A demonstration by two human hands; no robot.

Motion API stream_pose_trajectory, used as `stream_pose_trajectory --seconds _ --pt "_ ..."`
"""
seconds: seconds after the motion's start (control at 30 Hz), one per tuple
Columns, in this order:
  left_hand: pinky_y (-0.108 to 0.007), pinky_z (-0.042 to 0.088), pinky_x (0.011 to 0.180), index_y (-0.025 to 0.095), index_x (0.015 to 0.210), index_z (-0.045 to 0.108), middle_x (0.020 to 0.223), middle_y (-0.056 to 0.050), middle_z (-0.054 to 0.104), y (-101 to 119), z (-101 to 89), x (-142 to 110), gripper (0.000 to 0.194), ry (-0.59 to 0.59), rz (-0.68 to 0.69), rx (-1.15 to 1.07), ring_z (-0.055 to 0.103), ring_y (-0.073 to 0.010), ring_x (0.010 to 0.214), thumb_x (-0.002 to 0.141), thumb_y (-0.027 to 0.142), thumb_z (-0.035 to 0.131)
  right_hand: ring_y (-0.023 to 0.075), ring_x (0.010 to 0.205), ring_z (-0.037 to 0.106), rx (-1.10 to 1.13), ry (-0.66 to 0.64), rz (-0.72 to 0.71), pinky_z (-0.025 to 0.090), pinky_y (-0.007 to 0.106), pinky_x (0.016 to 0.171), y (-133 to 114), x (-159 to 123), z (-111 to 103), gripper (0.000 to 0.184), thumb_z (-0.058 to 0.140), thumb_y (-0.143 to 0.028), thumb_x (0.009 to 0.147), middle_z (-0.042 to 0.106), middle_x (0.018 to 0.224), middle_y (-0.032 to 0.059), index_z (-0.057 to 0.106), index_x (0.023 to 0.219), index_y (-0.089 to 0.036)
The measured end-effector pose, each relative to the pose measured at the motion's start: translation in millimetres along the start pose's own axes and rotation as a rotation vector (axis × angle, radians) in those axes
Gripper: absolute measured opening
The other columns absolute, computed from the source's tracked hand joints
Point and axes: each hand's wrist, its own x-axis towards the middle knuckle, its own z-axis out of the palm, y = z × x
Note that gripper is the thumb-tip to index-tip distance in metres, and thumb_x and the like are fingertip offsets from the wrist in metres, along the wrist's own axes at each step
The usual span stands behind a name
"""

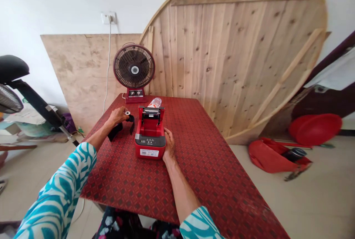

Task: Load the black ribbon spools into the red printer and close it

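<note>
A small red label printer sits on the red patterned table with its lid raised toward the back. My right hand rests against the printer's right side, fingers curled along its edge. My left hand is left of the printer, closed on a black holder with a small white-cored roll at its top. A black strap-like piece hangs down from that hand to the table.
A red table fan stands at the table's far edge, with a plastic bottle lying behind the printer. A big round wooden tabletop leans on the wall. Red basins and a red bag lie on the floor at right.
</note>
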Motion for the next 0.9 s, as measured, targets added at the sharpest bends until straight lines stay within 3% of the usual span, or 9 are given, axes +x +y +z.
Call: stream_pose_trajectory --seconds 0.1,0.2,0.33,0.47,0.53,0.63,0.73,0.9 --pt "-0.04 0.046 0.096 0.018 0.101 0.07 0.104 -0.012 0.073 -1 13.4 0 0.028 -0.024 -0.04 0.023 0.066 -0.0312 0.109 0.074 0.023 0.062 0.0173 0.078 0.061 0.031 0.018 0.028 0.047 0.03 0.073 -5 -3 1 0.058 0.068 -0.058 0.064 0.07 0.093 0.0037 0.065 0.107 -0.018" --pt "-0.045 0.042 0.103 0.019 0.099 0.071 0.104 -0.013 0.074 -6 18.2 1 0.027 -0.035 -0.045 -0.002 0.064 -0.0334 0.113 0.074 0.024 0.064 0.0166 0.076 0.06 0.045 0.02 0.035 0.047 0.03 0.073 -5 -3 0 0.057 0.069 -0.057 0.064 0.07 0.093 0.0033 0.065 0.105 -0.018" --pt "-0.04 0.044 0.104 0.021 0.103 0.071 0.107 -0.009 0.074 -22 14.7 3 0.033 -0.03 -0.019 -0.142 0.064 -0.0297 0.115 0.071 0.028 0.07 0.0162 0.073 0.06 0.026 0.007 0.052 0.046 0.029 0.068 -1 -1 -1 0.056 0.068 -0.056 0.066 0.069 0.092 0.0022 0.064 0.108 -0.02" --pt "-0.032 0.048 0.1 0.013 0.128 0.06 0.126 -0.013 0.067 -53 7.9 -4 0.05 0.026 0.009 -0.384 0.062 -0.0213 0.118 0.084 0.035 0.054 0.0152 0.068 0.059 0.051 0.002 0.066 0.044 0.028 0.064 0 0 -2 0.057 0.07 -0.055 0.066 0.069 0.084 0.0008 0.064 0.11 -0.02" --pt "-0.032 0.051 0.097 0.01 0.125 0.061 0.124 -0.015 0.067 -68 7.9 -13 0.052 0.027 0.006 -0.473 0.064 -0.0216 0.114 0.082 0.038 0.055 0.0145 0.066 0.058 0.073 0.004 0.067 0.045 0.027 0.064 1 0 -2 0.056 0.072 -0.054 0.065 0.069 0.083 0.0004 0.064 0.109 -0.019" --pt "-0.035 0.055 0.091 0.013 0.112 0.066 0.114 -0.013 0.072 -81 15.1 -25 0.052 -0.062 0.037 -0.621 0.068 -0.0242 0.105 0.068 0.04 0.066 0.014 0.064 0.057 0.08 0.001 0.074 0.045 0.027 0.063 2 1 -3 0.055 0.073 -0.052 0.065 0.068 0.081 -0.0009 0.064 0.108 -0.02" --pt "-0.038 0.052 0.096 0.015 0.109 0.066 0.111 -0.008 0.073 -81 27.1 -31 0.052 -0.125 0.087 -0.763 0.067 -0.0249 0.104 0.061 0.036 0.066 0.0135 0.063 0.057 0.068 0.003 0.077 0.044 0.027 0.062 2 2 -4 0.054 0.072 -0.052 0.065 0.067 0.078 -0.0019 0.064 0.108 -0.02" --pt "-0.039 0.051 0.095 0.014 0.101 0.063 0.103 -0.009 0.073 -79 41.7 -32 0.047 -0.062 0.048 -0.799 0.067 -0.0253 0.1 0.06 0.039 0.066 0.0132 0.064 0.057 0.067 0.011 0.069 0.043 0.026 0.061 -1 1 -3 0.057 0.074 -0.052 0.062 0.068 0.08 -0.0014 0.064 0.107 -0.019"
